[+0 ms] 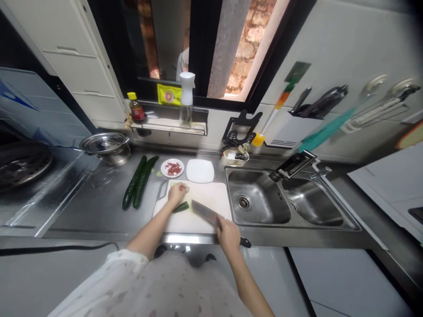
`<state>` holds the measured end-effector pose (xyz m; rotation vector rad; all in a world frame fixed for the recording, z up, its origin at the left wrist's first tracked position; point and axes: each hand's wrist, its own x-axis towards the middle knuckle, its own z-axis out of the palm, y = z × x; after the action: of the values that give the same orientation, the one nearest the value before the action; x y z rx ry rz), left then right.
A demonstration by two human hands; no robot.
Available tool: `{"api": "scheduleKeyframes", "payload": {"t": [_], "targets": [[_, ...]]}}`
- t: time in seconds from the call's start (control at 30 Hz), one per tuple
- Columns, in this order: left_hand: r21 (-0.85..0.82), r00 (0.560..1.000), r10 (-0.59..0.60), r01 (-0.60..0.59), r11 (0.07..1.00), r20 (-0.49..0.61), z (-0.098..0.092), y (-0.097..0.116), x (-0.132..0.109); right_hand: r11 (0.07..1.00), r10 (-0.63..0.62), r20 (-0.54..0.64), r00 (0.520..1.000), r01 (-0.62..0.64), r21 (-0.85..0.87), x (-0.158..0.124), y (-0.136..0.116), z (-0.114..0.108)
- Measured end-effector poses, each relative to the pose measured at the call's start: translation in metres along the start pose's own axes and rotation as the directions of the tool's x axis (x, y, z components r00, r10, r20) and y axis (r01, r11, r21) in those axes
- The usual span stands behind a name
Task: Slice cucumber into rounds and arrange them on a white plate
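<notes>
My right hand (pixel 229 235) is wrapped round the black handle of a kitchen knife (pixel 206 212), its broad blade slanting over the right part of the white cutting board (pixel 211 193). Toward the board's back left, my left hand (pixel 177 193) is closed, with a pale green cucumber slice (pixel 187 189) at its fingertips. More slices show just behind the fingers. A cut piece of cucumber (pixel 181 207) lies on the board between my left wrist and the blade. Two whole cucumbers (pixel 140 185) rest side by side on the counter left of the board.
Behind the board stand a small plate of chopped red pieces (pixel 172 168) and a white square plate (pixel 200 171). A steel pot (pixel 109 147) is at the back left. To the right is a double sink (pixel 261 198) with a faucet (pixel 294 165). A shelf (pixel 168 125) holds bottles.
</notes>
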<state>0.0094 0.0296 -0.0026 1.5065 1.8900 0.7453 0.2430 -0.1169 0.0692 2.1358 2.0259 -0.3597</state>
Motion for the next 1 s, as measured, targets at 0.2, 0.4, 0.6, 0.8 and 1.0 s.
{"api": "scheduleKeyframes", "payload": {"t": [0.2,0.4,0.6,0.8,1.0], "targets": [[0.146,1.0,-0.012,0.009,0.989,0.021,0.004,0.002,0.02,1.0,0.018,-0.019,1.0,-0.018,0.013,0.001,0.004,0.001],[0.237,0.998,0.064,-0.066,0.969,0.016,0.005,0.001,0.028,1.0,0.026,-0.015,1.0,-0.026,0.007,0.001,0.005,0.0],[0.309,0.993,0.115,-0.114,0.944,0.013,0.007,-0.002,0.026,0.999,0.033,0.004,0.999,-0.033,-0.005,0.005,0.003,-0.002],[0.387,0.988,0.157,-0.145,0.91,0.001,0.011,-0.006,0.026,0.999,0.031,-0.014,0.999,-0.031,0.029,0.009,0.002,0.0],[0.346,0.99,0.14,-0.125,0.93,-0.019,0.01,-0.006,0.026,0.998,0.028,-0.009,1.0,-0.028,0.055,0.01,0.001,0.0]]}}
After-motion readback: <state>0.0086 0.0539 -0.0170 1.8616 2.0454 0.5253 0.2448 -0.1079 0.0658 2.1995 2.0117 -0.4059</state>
